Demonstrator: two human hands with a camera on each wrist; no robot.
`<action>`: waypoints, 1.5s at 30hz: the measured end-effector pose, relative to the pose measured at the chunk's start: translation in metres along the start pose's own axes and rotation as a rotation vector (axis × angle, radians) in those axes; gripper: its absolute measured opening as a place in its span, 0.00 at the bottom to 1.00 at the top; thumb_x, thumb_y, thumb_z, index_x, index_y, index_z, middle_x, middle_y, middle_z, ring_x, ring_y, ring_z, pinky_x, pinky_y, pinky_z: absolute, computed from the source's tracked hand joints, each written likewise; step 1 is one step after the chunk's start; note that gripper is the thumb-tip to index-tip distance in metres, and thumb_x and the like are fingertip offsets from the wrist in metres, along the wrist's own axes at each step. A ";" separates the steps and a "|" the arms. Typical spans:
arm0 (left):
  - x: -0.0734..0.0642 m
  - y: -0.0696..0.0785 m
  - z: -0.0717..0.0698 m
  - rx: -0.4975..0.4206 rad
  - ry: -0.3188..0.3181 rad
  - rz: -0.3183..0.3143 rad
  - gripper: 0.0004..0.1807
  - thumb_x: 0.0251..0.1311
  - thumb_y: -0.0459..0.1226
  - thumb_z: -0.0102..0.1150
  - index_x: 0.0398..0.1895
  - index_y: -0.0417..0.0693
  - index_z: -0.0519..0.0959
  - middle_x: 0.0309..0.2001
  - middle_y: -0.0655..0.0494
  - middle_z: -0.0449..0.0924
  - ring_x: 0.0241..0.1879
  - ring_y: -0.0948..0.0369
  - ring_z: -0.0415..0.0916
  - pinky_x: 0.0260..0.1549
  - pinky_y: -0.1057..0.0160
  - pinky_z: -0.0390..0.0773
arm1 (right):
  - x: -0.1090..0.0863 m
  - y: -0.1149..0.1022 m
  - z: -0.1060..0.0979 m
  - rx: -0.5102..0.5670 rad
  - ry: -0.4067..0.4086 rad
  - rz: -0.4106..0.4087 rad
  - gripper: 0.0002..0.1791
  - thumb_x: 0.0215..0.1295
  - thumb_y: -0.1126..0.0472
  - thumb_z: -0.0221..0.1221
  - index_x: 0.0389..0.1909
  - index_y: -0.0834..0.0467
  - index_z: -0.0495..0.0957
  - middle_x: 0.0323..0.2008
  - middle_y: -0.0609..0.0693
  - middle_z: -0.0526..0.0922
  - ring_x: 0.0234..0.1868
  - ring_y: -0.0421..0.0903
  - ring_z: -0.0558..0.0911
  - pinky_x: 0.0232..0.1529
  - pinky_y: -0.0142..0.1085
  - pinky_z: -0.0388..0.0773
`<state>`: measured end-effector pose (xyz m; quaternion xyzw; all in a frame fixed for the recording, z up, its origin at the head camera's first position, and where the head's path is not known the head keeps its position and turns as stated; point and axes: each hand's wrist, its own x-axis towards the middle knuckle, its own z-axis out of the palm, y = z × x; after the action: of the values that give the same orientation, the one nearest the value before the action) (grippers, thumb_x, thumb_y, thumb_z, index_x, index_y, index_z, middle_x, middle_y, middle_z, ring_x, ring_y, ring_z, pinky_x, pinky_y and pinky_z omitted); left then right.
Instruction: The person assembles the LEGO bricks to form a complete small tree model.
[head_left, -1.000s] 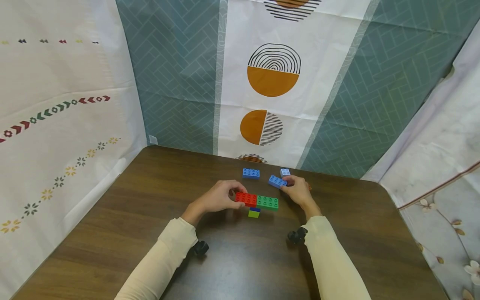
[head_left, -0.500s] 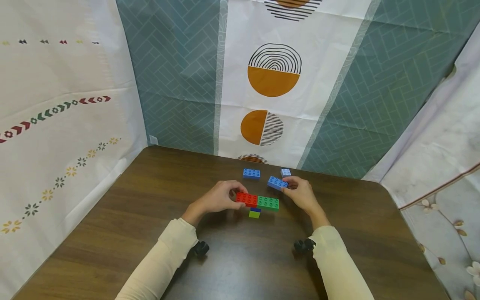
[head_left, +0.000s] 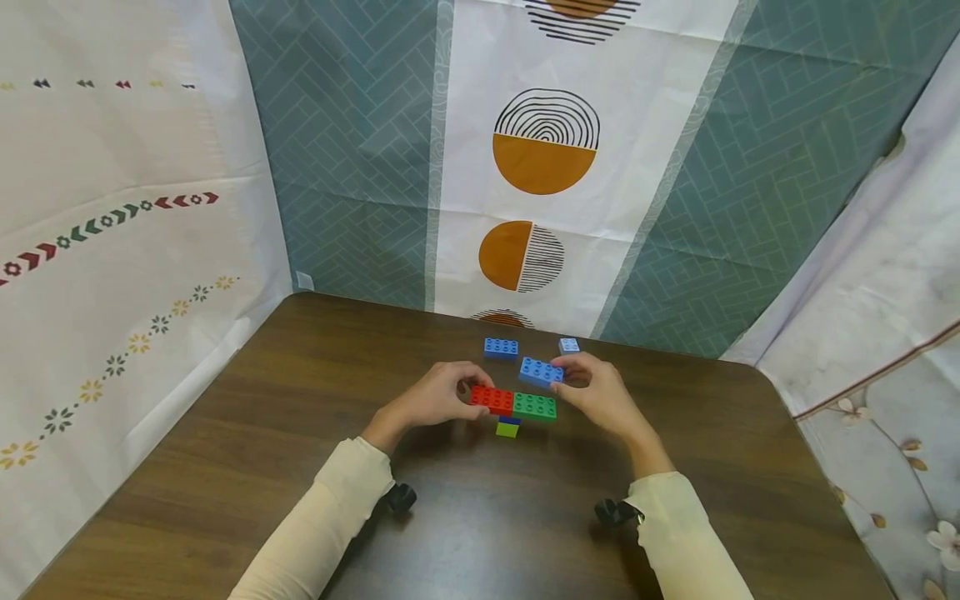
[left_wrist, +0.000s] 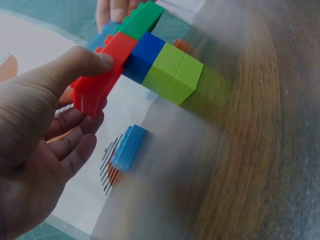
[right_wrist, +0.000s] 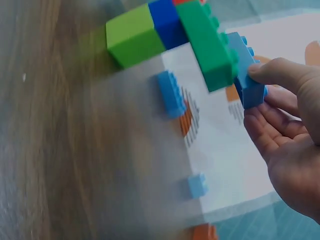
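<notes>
Here we have right hand [head_left: 600,393] pinching blue brick [head_left: 540,372], just beyond green brick [head_left: 535,407], between both hands. Left hand [head_left: 438,393] grips red brick [head_left: 492,400]. Gap from blue brick to green brick, we can't judge. Orange brick [right_wrist: 202,232] cut off at right-wrist view's bottom; right hand cropped in left-wrist view.

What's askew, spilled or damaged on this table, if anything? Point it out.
Nothing stands out as askew, spilled or damaged. The red brick and green brick jut out either side of the narrower lime base, which may look top-heavy, but the left hand grips the red brick.
</notes>
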<state>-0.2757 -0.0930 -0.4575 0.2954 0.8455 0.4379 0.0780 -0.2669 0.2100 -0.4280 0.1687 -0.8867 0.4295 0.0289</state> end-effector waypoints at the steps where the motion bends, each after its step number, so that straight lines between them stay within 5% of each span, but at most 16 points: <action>1: 0.000 0.000 0.000 -0.003 0.000 -0.001 0.18 0.57 0.39 0.73 0.51 0.52 0.83 0.46 0.58 0.82 0.46 0.48 0.79 0.42 0.64 0.83 | -0.001 -0.004 0.000 -0.002 -0.009 -0.006 0.19 0.64 0.62 0.70 0.55 0.60 0.82 0.50 0.60 0.86 0.49 0.56 0.88 0.56 0.53 0.84; 11: 0.001 0.002 0.000 -0.019 -0.002 -0.011 0.18 0.57 0.39 0.73 0.51 0.53 0.83 0.45 0.58 0.82 0.46 0.45 0.79 0.40 0.64 0.83 | -0.006 -0.024 0.010 0.016 -0.078 -0.014 0.18 0.65 0.61 0.69 0.56 0.56 0.83 0.53 0.56 0.84 0.52 0.54 0.84 0.59 0.55 0.83; 21: 0.001 0.001 0.000 0.007 -0.005 -0.009 0.20 0.57 0.40 0.74 0.53 0.50 0.82 0.46 0.57 0.82 0.46 0.53 0.79 0.43 0.66 0.82 | -0.007 -0.029 0.025 0.048 -0.125 -0.027 0.17 0.65 0.61 0.69 0.54 0.55 0.83 0.52 0.53 0.84 0.53 0.54 0.83 0.62 0.56 0.80; 29: 0.001 0.003 0.001 0.019 0.003 -0.002 0.20 0.57 0.41 0.75 0.53 0.48 0.82 0.46 0.57 0.83 0.44 0.59 0.78 0.48 0.56 0.85 | -0.007 -0.028 0.031 0.055 -0.159 -0.012 0.18 0.65 0.60 0.70 0.55 0.53 0.83 0.51 0.50 0.83 0.54 0.52 0.82 0.65 0.55 0.78; 45: 0.000 0.002 0.001 0.017 0.015 0.007 0.20 0.57 0.40 0.74 0.53 0.48 0.82 0.47 0.56 0.84 0.44 0.58 0.78 0.50 0.51 0.86 | -0.008 -0.032 0.037 0.022 -0.135 -0.030 0.18 0.63 0.60 0.71 0.54 0.52 0.83 0.51 0.48 0.83 0.54 0.50 0.81 0.65 0.54 0.78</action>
<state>-0.2746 -0.0914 -0.4562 0.2956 0.8488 0.4330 0.0678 -0.2454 0.1656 -0.4292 0.2107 -0.8792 0.4265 -0.0267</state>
